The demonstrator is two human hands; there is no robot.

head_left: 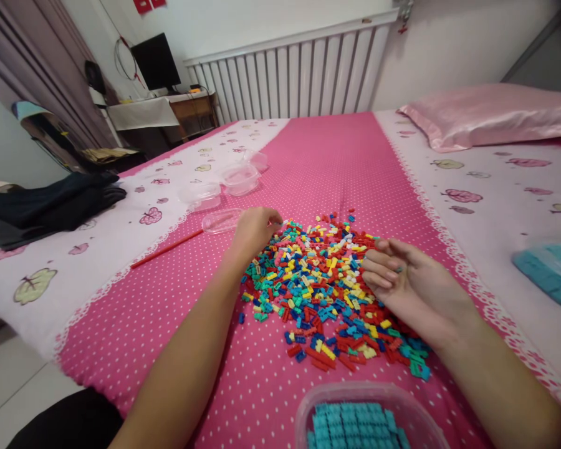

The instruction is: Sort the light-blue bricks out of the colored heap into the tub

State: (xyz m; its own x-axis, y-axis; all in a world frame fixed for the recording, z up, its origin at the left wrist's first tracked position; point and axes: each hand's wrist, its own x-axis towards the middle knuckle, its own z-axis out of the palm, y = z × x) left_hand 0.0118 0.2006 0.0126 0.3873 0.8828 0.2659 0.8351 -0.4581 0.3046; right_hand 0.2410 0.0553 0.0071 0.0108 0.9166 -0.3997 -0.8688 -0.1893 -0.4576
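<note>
A wide heap of small toy building bricks (313, 274) in red, blue, yellow, green and white lies on the pink dotted bedspread. My left hand (255, 232) is over the heap's far left edge, back up, its fingers bent together; what they pinch, if anything, is hidden. At the right side of the heap, my right hand (397, 277) is turned palm up with curled fingers. A tiny teal brick (399, 269) shows between its fingertips and thumb. Nearest to me stands a clear plastic tub (303, 411) holding rows of teal bricks (355, 427).
Several clear plastic containers (239, 178) sit beyond my left hand, near a red stick (166, 249). A container of blue-teal pieces (549, 271) is at the right. Dark clothes (51, 206) lie at the left, a pink pillow (495, 115) at the back right.
</note>
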